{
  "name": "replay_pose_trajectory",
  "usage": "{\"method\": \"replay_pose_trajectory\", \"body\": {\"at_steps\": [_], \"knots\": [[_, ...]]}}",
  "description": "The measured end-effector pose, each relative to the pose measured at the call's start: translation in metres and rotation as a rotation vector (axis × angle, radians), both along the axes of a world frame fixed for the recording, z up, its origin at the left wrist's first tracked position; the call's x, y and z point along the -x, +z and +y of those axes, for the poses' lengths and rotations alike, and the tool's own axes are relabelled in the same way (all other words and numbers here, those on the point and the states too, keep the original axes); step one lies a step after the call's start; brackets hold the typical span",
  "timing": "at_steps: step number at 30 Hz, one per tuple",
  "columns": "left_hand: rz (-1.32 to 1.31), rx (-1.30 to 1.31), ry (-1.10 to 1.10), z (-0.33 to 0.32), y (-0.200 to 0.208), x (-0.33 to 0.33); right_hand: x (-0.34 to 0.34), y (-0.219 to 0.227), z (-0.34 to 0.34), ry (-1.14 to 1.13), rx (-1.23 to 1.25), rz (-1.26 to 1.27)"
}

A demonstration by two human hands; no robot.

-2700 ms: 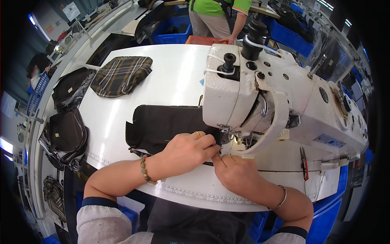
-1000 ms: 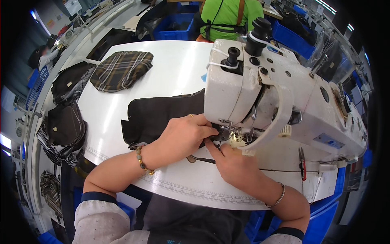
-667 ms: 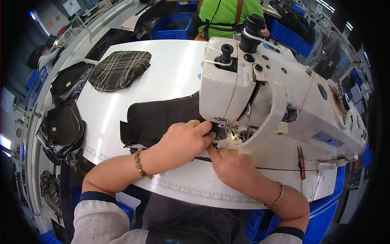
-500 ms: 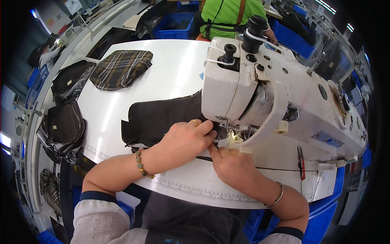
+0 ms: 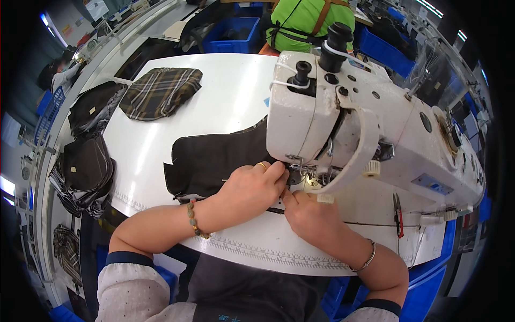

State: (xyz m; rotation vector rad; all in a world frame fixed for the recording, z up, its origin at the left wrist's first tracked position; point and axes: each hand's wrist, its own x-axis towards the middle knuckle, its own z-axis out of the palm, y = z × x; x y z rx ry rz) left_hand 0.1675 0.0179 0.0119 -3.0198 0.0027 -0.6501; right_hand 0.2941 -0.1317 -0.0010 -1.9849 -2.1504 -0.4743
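Note:
A dark brown fabric piece (image 5: pixel 214 158) with a notched left end lies on the white table, its right end running under the head of a white sewing machine (image 5: pixel 300 115). My left hand (image 5: pixel 252 190) lies over the cloth's near part, its fingers closed on the edge just left of the presser foot (image 5: pixel 307 180). Close against it, my right hand (image 5: pixel 314 214) pinches the near edge of the same fabric, fingertips touching or almost touching the left ones. The exact grip and the needle point are hidden by the fingers and machine parts.
A folded plaid fabric piece (image 5: pixel 161 92) lies at the table's far left. Stacks of dark fabric pieces (image 5: pixel 83 172) rest beyond the left edge. Red-handled thread snips (image 5: pixel 398 214) lie right of my right hand. A person in green (image 5: pixel 308 24) sits beyond the machine.
The fabric's left end has shifted slightly right, and my left hand has moved right with it. My right hand has also edged right, beside the presser foot. The person in green has shifted.

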Motion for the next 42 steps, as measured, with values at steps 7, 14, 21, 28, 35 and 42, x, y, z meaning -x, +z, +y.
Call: {"method": "replay_pose_trajectory", "body": {"at_steps": [7, 14, 21, 28, 35, 42], "knots": [[0.112, -0.256, 0.069, -0.008, 0.024, 0.021, 0.004, 0.002, -0.001, -0.046, -0.09, 0.052], [0.369, -0.209, -0.042, -0.012, 0.053, 0.034, 0.016, 0.002, -0.006, 0.216, -0.051, 0.126], [0.521, 0.149, -0.094, -0.004, 0.057, 0.024, 0.023, -0.004, -0.007, 0.202, -0.183, -0.155], [0.603, 0.281, -0.12, -0.006, 0.05, 0.021, 0.018, -0.008, -0.005, 0.263, -0.187, -0.109], [0.614, 0.425, -0.1, 0.003, 0.046, 0.014, 0.015, -0.008, -0.005, 0.256, -0.203, -0.006], [0.462, 0.531, -0.158, 0.017, 0.04, 0.009, 0.009, -0.006, 0.003, 0.194, -0.193, 0.014]]}}
